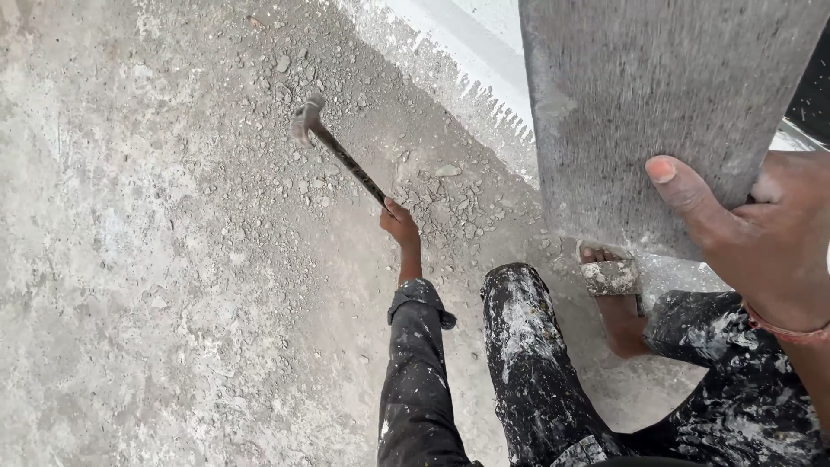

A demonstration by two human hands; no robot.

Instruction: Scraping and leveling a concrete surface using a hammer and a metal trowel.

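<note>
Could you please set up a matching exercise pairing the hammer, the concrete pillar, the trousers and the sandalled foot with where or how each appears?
Things:
1. hammer
2. concrete pillar
3. trousers
4. foot

Descriptions:
A. black, spattered with white
B. held by its handle in the left hand, head over loose rubble
C. at the pillar's base, wearing a dusty sandal
D. grey and rough, with the right hand pressed against it

Pairs: 1-B, 2-D, 3-A, 4-C
</note>
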